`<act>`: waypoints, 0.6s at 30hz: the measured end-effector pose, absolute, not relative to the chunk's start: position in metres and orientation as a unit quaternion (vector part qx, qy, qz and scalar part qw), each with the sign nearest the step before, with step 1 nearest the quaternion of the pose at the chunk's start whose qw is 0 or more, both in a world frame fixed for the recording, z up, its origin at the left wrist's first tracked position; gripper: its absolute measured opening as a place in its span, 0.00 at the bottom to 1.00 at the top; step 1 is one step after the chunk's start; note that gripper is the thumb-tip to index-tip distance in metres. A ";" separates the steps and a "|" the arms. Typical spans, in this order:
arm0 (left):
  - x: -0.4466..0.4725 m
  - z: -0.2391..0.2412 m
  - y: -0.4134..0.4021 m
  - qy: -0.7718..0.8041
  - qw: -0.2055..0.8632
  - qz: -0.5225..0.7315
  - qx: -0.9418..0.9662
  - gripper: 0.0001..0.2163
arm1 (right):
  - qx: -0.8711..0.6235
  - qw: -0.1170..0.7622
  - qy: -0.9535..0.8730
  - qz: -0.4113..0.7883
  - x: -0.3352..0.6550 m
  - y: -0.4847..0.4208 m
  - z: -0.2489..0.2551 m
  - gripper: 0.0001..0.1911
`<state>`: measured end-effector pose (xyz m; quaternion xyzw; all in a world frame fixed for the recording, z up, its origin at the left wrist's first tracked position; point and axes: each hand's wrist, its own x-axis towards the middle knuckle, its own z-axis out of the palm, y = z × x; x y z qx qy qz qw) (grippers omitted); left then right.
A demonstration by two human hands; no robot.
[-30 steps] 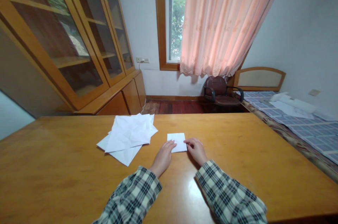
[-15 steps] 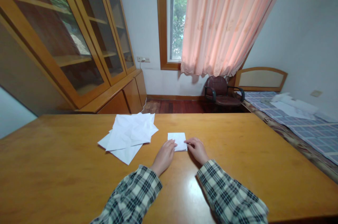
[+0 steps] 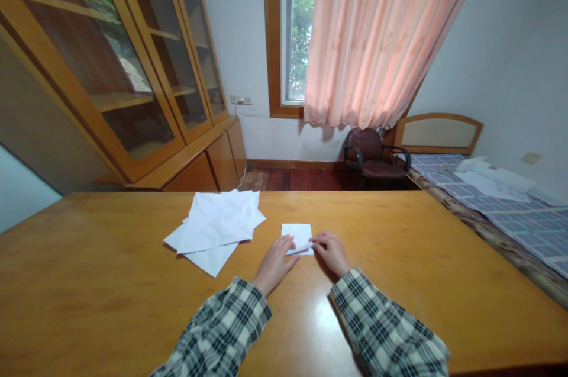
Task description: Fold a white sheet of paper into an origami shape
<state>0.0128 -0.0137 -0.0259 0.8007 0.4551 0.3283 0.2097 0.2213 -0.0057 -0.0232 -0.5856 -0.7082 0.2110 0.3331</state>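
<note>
A small folded square of white paper (image 3: 296, 230) lies on the wooden table (image 3: 381, 247) between my hands. Its near flap is lifted and tilts up off the rest. My left hand (image 3: 277, 255) pinches the left end of that flap between thumb and fingers. At the right end, the fingertips of my right hand (image 3: 331, 251) are closed on the paper's edge. To the left of my left hand sits a loose pile of white paper sheets (image 3: 222, 220), overlapping at odd angles.
Beyond the table stand a dark red armchair (image 3: 375, 152) and a bed with a checked cover (image 3: 501, 205) at the right. A glass-fronted cabinet (image 3: 177, 146) rises behind the table's left side. A pink curtain (image 3: 373, 39) partly covers the window.
The near flap of the folded paper, flat before, has been raised by the fingers of both hands. My hands have barely shifted, and the pile of sheets stays in place.
</note>
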 end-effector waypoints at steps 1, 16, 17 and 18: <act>0.013 -0.025 -0.014 0.456 0.211 0.329 0.799 0.05 | -0.585 0.333 -0.709 0.211 0.221 -0.006 -0.023 0.09; 0.010 -0.022 -0.009 0.466 0.203 0.335 0.793 0.05 | -0.615 0.328 -0.695 0.175 0.219 -0.004 -0.025 0.09; 0.010 -0.022 -0.008 0.465 0.200 0.336 0.794 0.05 | -0.619 0.325 -0.693 0.174 0.219 -0.004 -0.024 0.09; 0.009 -0.021 -0.008 0.465 0.195 0.336 0.796 0.05 | -0.622 0.322 -0.692 0.173 0.219 -0.004 -0.024 0.09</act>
